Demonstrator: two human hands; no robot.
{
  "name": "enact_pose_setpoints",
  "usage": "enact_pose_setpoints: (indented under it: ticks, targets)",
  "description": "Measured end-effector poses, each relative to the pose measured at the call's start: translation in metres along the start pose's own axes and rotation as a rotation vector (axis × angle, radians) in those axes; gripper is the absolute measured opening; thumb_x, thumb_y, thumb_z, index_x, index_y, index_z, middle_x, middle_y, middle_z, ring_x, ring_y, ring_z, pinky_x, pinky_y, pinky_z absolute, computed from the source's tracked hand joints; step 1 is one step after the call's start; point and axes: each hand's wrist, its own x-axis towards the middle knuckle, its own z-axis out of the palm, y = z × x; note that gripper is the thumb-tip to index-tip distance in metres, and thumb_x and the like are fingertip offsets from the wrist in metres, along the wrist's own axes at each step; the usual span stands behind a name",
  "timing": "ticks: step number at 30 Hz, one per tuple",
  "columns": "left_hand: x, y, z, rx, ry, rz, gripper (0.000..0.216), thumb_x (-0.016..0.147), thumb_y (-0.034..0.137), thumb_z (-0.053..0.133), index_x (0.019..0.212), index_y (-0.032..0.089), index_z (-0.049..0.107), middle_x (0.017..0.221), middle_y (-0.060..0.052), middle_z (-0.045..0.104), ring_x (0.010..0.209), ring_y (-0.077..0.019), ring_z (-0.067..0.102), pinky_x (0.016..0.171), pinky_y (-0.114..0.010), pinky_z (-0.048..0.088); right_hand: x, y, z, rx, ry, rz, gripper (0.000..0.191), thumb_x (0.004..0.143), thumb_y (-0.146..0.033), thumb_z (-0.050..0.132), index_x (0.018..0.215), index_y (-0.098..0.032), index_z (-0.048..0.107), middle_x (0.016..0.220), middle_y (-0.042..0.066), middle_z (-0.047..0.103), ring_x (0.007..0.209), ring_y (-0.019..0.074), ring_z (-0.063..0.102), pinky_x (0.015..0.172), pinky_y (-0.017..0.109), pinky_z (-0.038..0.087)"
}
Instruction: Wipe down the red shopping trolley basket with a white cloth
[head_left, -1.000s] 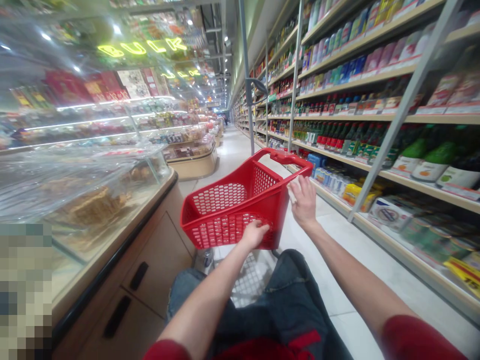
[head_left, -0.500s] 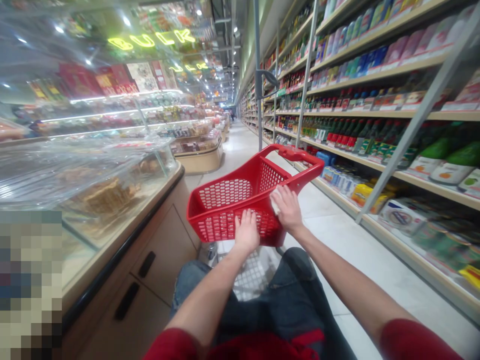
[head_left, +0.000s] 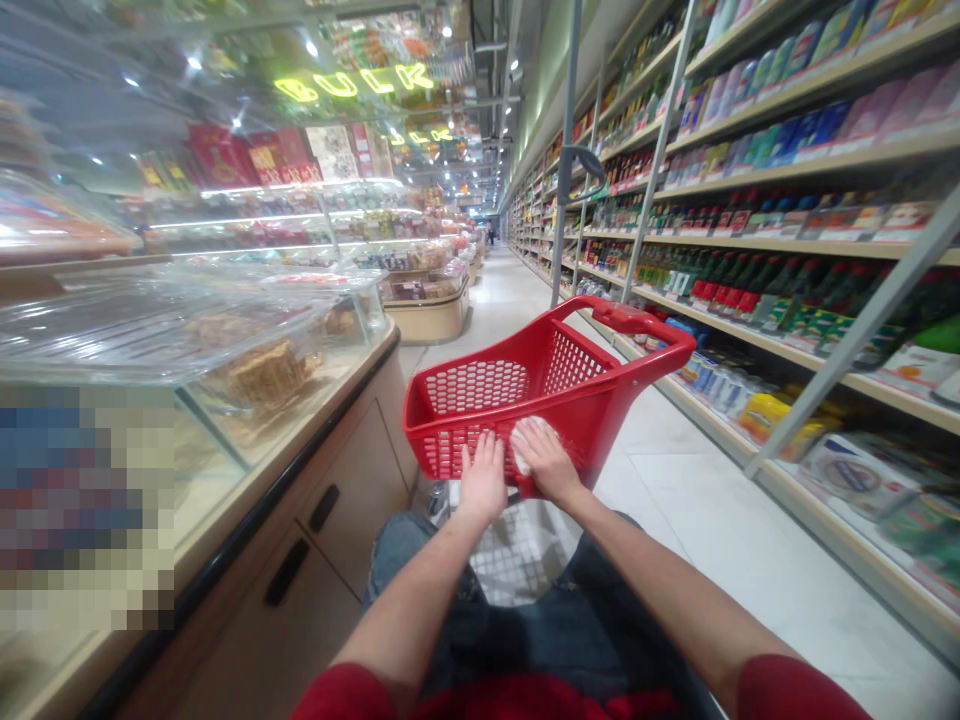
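A red plastic shopping cart basket (head_left: pixel 600 405) with perforated walls stands in front of my knees, its handle at the far right end. My left hand (head_left: pixel 484 485) lies against the near side wall, fingers stretched out and holding nothing. Beside it, my right hand (head_left: pixel 553 465) presses a folded white cloth (head_left: pixel 522 452) onto the same wall, to the right of the left hand. Part of the cloth is hidden under the fingers.
At the left runs a bulk-food counter (head_left: pixel 367 390) with clear lids and wooden drawers. Shelves (head_left: pixel 795 240) of bottles and cans line the right side behind slanted metal posts. A grey pole (head_left: pixel 566 210) rises behind the cart. The tiled aisle (head_left: pixel 499 290) stretches ahead.
My right hand has slid the cloth down and left along the basket wall, closer to my left hand. My left hand stays on the wall. The view has turned slightly left.
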Motion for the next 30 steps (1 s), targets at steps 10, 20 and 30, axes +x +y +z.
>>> enact_pose_setpoints:
  ticks: [10,20,30]
  targets:
    - [-0.019,-0.036,0.000,0.034,0.003,-0.083,0.069,0.070,0.015,0.040,0.137,0.010,0.022,0.147,-0.011,0.014,0.135,-0.0225,0.008,0.108,-0.048,0.005,0.019,-0.026,0.028,0.042,-0.081,-0.049,0.037,0.083,-0.010,0.040,0.116,-0.015,0.055,0.131,0.011,0.046,0.127,0.0240,0.031,0.101,0.048,0.031]
    - [-0.040,-0.094,0.002,0.048,0.010,-0.344,0.071,0.070,0.015,0.040,0.137,0.008,0.020,0.146,-0.013,0.016,0.135,-0.0247,0.011,0.106,-0.051,0.011,0.078,-0.096,0.034,0.178,-0.054,-0.224,0.038,0.087,-0.017,0.038,0.124,-0.017,0.048,0.136,0.009,0.040,0.131,0.0224,0.022,0.106,0.048,0.023]
    - [-0.054,-0.108,0.003,0.045,-0.008,-0.369,0.069,0.070,0.016,0.041,0.136,0.008,0.023,0.145,-0.015,0.017,0.134,-0.0248,0.013,0.106,-0.050,0.013,0.040,-0.112,0.081,0.107,-0.230,-0.281,0.030,0.081,-0.015,0.048,0.110,-0.014,0.059,0.124,0.012,0.052,0.121,0.0240,0.040,0.102,0.045,0.031]
